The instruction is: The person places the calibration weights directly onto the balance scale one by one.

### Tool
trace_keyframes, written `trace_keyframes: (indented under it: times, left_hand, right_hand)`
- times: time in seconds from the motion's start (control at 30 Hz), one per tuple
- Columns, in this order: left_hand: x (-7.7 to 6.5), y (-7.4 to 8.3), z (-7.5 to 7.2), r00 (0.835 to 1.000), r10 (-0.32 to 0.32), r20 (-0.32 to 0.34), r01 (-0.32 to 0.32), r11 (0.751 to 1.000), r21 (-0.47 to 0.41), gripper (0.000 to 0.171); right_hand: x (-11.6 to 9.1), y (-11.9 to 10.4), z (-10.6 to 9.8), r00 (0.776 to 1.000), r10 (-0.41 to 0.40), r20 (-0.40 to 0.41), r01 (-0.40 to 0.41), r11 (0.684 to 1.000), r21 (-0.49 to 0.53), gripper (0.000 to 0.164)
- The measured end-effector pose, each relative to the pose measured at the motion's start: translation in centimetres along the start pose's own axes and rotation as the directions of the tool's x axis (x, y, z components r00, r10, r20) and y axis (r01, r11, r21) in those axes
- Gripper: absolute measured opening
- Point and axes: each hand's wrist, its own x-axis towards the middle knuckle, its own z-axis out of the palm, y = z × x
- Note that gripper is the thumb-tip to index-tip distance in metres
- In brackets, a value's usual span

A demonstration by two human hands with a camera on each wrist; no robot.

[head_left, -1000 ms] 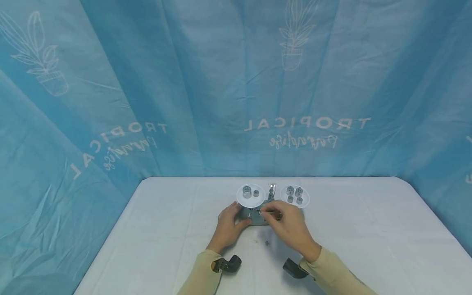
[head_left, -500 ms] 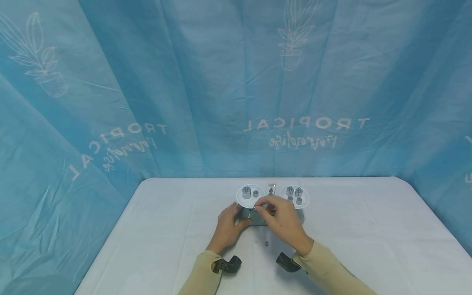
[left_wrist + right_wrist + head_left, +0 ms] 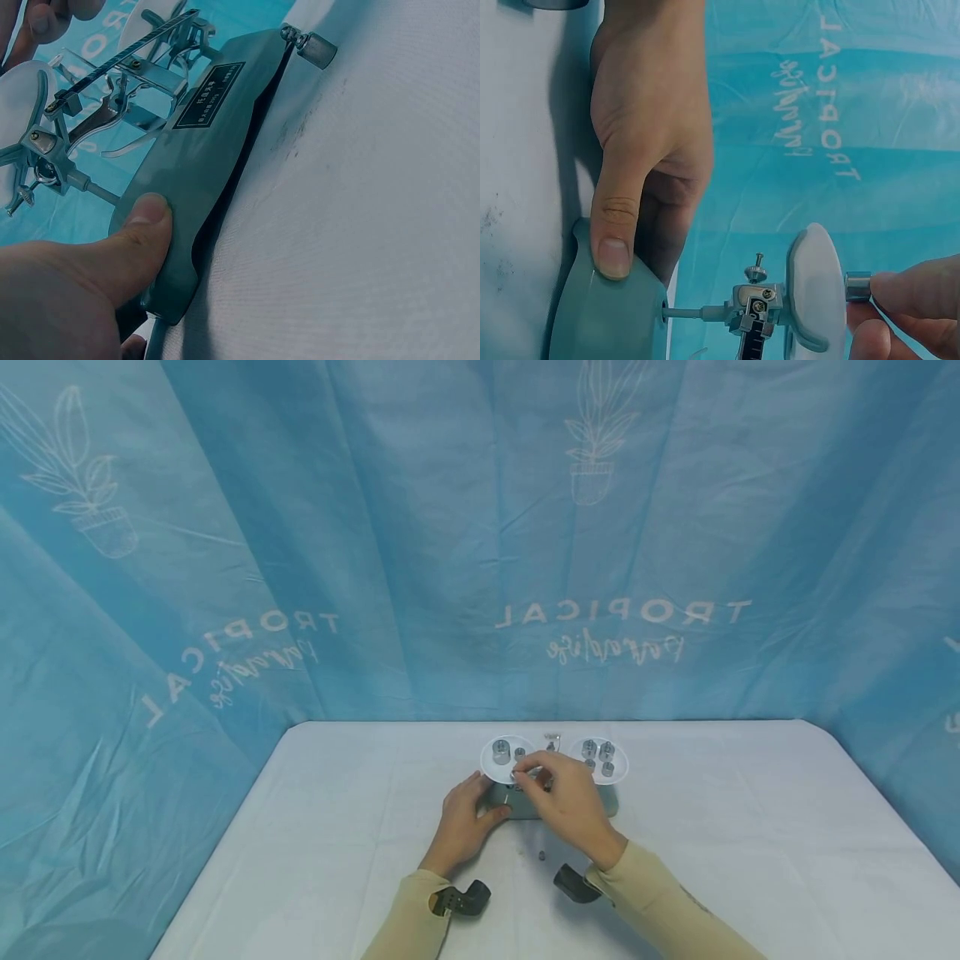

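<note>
My left hand (image 3: 462, 820) grips the left end of the grey-green base of a balance scale (image 3: 202, 157), its thumb lying on the front face. My right hand (image 3: 566, 789) is at the front edge of the left white pan (image 3: 491, 770), thumb and forefinger pinching what looks like a small silver weight, mostly hidden by the fingertips. A large cylindrical weight (image 3: 501, 752) and a smaller weight (image 3: 520, 752) stand on that pan. In the right wrist view a silver weight (image 3: 857, 286) shows against the pan beside the fingertips. Several weights (image 3: 589, 748) stand on the right pan (image 3: 621, 767).
A small metal weight (image 3: 542, 856) lies on the white tablecloth (image 3: 360, 835) in front of the base. Black wrist cameras (image 3: 472, 899) are strapped to both forearms. A blue printed curtain (image 3: 420, 527) hangs behind and beside the table.
My right hand has moved left and slightly away from me, from in front of the scale's middle to the left pan. The left hand stays on the base.
</note>
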Motion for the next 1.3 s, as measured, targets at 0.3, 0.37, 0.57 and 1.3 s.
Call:
trace_keyframes:
  times: [0.3,0.37,0.57,1.3]
  left_hand:
    - [0.1,-0.1,0.0,0.999,0.029,-0.015,-0.029,1.000,0.002,0.064]
    - [0.1,-0.1,0.0,0.999,0.033,-0.016,-0.033,0.999,0.000,0.065]
    - [0.1,0.0,0.0,0.999,0.033,-0.014,-0.033,0.999,-0.003,0.065]
    - [0.1,0.0,0.0,1.000,0.027,-0.007,-0.027,1.000,-0.001,0.065]
  right_hand:
    - [0.5,0.2,0.6,0.999,0.039,0.015,-0.039,0.999,-0.031,0.006]
    - [0.5,0.1,0.6,0.999,0.045,0.021,-0.044,0.998,-0.033,0.006]
    - [0.6,-0.1,0.8,0.998,0.060,0.032,-0.059,0.997,-0.042,0.005]
    - [1.0,-0.1,1.4,0.999,0.041,0.033,-0.036,0.991,-0.131,0.005]
